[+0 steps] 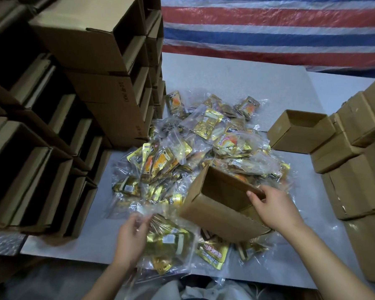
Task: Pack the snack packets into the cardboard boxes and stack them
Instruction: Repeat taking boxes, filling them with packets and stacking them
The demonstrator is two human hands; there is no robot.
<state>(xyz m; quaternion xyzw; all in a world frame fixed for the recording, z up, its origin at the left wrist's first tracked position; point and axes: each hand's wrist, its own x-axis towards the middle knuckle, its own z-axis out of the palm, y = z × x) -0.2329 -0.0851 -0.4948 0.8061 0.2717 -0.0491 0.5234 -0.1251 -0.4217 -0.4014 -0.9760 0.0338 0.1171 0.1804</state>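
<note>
Right hand [273, 210] grips an open cardboard box [217, 204] rim; left hand [131, 237] pinches a clear-bagged snack packet [171, 243] near the worktop's [236, 79] front edge.

Glossy, seemingly foil packets [204, 148]; matt cardboard

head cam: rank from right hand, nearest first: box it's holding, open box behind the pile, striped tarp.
1. Held box, gripped at its rim by the right hand.
2. Open box, beyond the packet pile, right of centre.
3. Striped tarp, at the far back.
</note>
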